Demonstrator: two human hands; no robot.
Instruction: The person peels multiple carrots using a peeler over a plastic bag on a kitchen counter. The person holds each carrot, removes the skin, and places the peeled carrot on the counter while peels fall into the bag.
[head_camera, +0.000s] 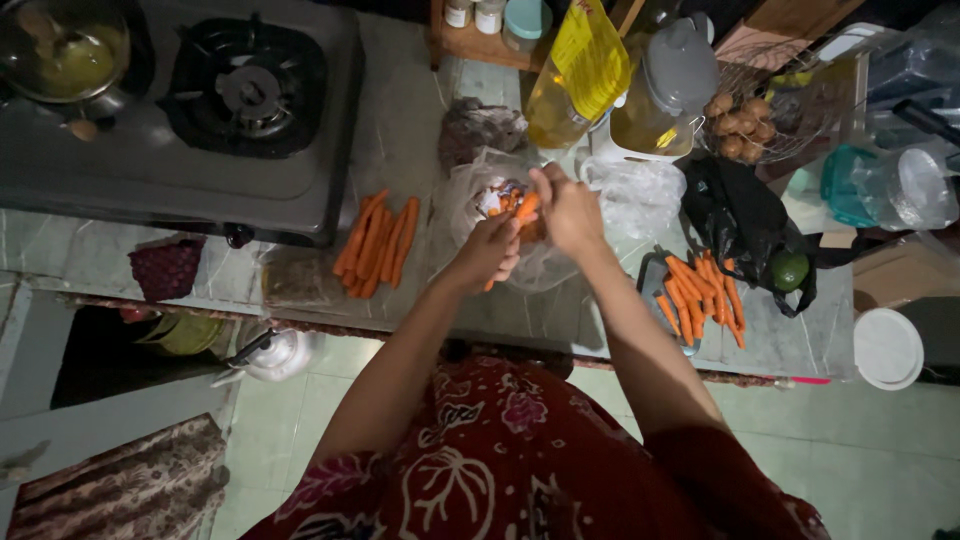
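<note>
A big bottle of yellow oil (572, 85) with a yellow label stands at the back of the counter. Small jars (474, 14) sit on a shelf behind it. A clear plastic bag (500, 215) lies under the hands, and a black bag (745, 225) lies at the right.

The person wears a dark red garment (520, 460) with pale leaf and flower patterns, forearms bare.

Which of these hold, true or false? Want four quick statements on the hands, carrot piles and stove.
1. Both hands, left hand and right hand, hold a carrot over a clear plastic bag. True.
2. The carrots by the stove lie in a bowl. False: they lie bare on the counter.
3. The burner has a pot on it. False: it is bare; the pan sits further left.
4. More carrots lie to the person's right. True.
</note>
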